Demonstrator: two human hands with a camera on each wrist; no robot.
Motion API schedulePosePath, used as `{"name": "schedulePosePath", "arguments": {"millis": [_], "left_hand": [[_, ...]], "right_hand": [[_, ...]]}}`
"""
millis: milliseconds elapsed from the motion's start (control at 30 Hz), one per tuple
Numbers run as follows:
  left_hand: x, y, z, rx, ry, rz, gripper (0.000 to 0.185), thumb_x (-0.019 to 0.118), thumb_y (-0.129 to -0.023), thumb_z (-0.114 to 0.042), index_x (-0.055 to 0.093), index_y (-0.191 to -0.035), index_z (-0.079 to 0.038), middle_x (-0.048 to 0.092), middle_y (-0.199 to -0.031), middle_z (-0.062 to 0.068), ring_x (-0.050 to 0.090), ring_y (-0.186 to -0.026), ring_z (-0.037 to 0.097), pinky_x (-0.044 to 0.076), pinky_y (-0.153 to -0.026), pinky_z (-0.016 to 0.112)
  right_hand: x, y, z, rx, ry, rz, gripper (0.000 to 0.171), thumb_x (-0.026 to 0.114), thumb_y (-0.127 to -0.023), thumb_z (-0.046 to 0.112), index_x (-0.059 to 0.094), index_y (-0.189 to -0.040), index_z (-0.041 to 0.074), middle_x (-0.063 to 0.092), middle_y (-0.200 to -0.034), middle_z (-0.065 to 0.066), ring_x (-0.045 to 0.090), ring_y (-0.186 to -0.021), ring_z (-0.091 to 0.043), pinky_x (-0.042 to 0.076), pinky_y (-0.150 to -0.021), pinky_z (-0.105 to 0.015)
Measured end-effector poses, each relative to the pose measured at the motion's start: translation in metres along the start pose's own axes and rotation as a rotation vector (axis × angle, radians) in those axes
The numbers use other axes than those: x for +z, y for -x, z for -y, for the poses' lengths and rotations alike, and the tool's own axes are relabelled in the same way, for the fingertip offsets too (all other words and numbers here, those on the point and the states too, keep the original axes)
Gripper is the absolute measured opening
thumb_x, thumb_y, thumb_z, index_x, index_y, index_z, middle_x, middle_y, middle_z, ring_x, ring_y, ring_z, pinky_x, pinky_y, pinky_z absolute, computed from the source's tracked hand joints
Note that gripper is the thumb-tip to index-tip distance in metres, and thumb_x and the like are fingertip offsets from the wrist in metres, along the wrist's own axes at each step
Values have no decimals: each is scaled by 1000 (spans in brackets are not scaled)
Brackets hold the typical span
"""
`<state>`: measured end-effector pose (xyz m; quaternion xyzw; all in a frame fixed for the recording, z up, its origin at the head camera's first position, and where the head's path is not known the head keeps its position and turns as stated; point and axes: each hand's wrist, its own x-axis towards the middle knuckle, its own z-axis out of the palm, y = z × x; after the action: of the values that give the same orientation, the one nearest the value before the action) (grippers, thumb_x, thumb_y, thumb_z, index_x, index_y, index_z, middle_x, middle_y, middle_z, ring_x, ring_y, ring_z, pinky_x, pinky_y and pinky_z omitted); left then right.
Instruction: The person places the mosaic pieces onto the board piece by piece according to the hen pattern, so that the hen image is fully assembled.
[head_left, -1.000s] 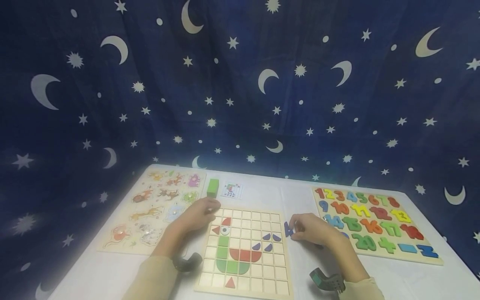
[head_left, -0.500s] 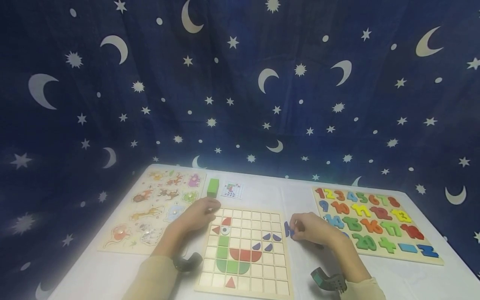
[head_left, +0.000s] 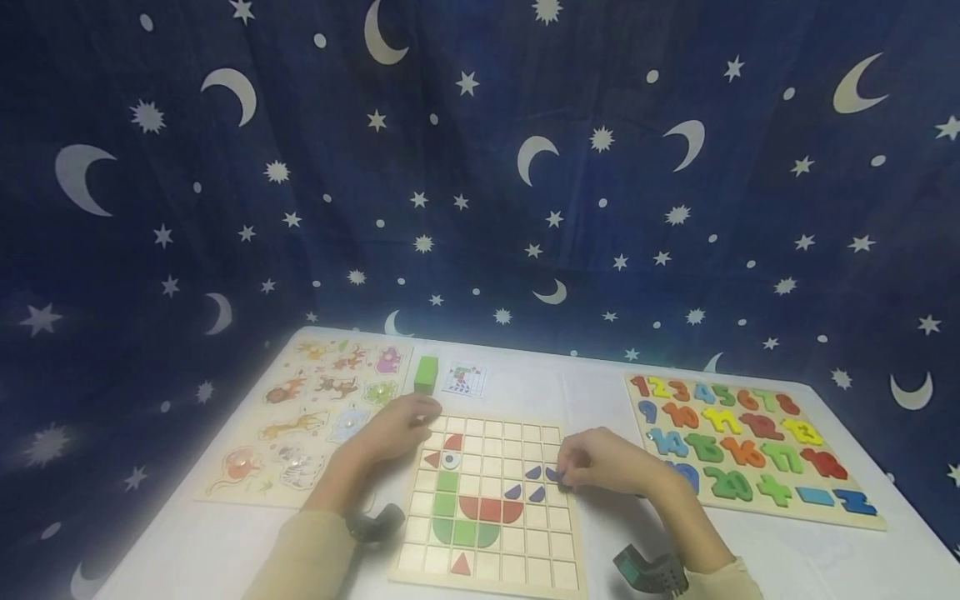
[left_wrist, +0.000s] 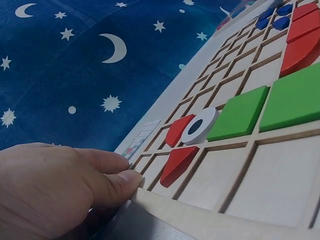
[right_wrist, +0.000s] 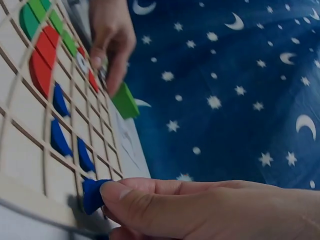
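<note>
A wooden grid board [head_left: 517,571] lies in the middle of the table, bearing red, green and blue shape pieces and a white eye piece [left_wrist: 200,126]. With thumb and finger, my left hand [head_left: 396,429] holds the board's far left corner. My right hand [head_left: 611,460] is over the board's right edge; in the right wrist view it pinches a blue shape piece [right_wrist: 93,196] between thumb and forefinger. Blue half-round pieces [head_left: 513,492] sit in cells close to these fingertips. The fingers partly hide the held piece, so its full shape cannot be told.
Behind the board are a green block [head_left: 426,375] and a small picture card [head_left: 463,379]. An animal puzzle board [head_left: 281,442] lies to the left, a number puzzle board [head_left: 795,521] to the right. A star-patterned curtain [head_left: 480,250] hangs behind the white table [head_left: 525,375].
My right hand has moved left from beside the board to over its right edge, and the blue shape at its fingers has gone with it. My left hand has stayed in place.
</note>
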<state>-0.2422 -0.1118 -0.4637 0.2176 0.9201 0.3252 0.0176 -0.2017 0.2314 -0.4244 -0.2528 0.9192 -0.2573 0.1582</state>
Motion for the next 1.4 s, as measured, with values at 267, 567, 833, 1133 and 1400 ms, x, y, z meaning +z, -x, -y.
{"name": "schedulePosePath", "arguments": {"millis": [267,567,833,1133,1400], "left_hand": [[-1,-1,0,-23,14,2,38,61,-84,-5,62,-123,-5,59,-131,11,50,-127,31,34,-113,47],[-1,-1,1,-18,10,0,38,61,-84,-5,62,-122,-5,59,-130,10,50,-127,31,34,-113,47],[0,-2,1,-31,15,-8,38,61,-85,-5,61,-123,-6,59,-130,10,50,-127,31,34,-113,47],[2,-2,1,-60,27,3,39,62,-85,-6,61,-124,-8,58,-132,8,49,-128,29,34,-114,46],[3,-2,3,-51,-4,5,38,62,-85,-7,62,-123,-9,59,-131,8,50,-127,29,34,-113,46]], "right_hand": [[10,-6,7,-59,15,25,10,74,-77,17,64,-78,21,58,-65,13,50,-61,-2,45,-58,-19],[13,-6,10,-53,54,36,11,72,-77,14,65,-78,22,57,-64,14,50,-60,-1,45,-56,-19],[15,-6,11,-42,113,7,14,75,-76,17,63,-74,25,54,-62,15,48,-59,-2,43,-54,-20],[2,-3,-5,27,116,-104,11,73,-78,19,64,-77,25,59,-68,15,52,-63,-5,45,-57,-20],[-2,-2,-26,163,97,-153,22,75,-78,17,66,-98,20,61,-77,8,53,-69,-9,46,-63,-25]]}}
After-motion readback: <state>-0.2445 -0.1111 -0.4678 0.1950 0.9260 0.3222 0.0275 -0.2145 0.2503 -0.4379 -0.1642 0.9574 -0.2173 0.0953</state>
